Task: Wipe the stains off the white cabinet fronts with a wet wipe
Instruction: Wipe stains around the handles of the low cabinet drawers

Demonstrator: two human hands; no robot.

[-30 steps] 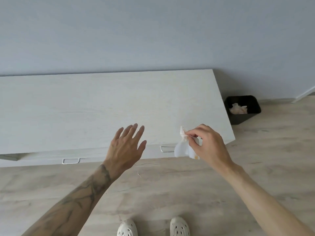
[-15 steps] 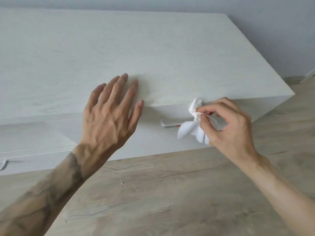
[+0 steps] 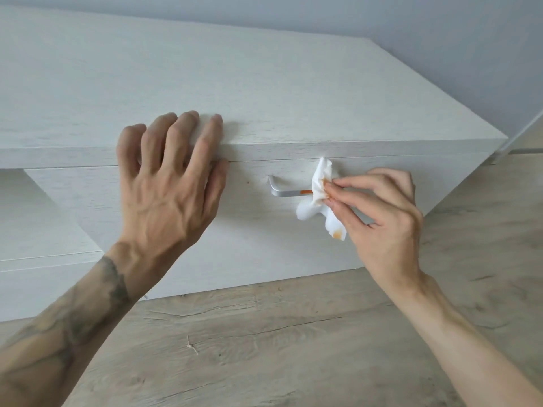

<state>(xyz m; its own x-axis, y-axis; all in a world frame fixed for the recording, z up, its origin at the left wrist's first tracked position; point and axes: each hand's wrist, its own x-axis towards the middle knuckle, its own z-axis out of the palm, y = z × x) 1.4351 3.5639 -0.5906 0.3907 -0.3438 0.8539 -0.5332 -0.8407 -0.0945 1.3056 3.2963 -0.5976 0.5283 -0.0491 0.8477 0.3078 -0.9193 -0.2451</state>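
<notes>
Wipe (image 3: pixel 318 195) pinched in the right hand (image 3: pixel 382 218), pressed on the handle (image 3: pixel 283 191). Orange stain (image 3: pixel 305 191) sits just at 9 o'clock of the fingertips (image 3: pixel 329 188), along the bar's 3-to-9 axis. Left hand (image 3: pixel 164 183), spread, braces the cabinet (image 3: pixel 264 83) top edge, farther off.
</notes>
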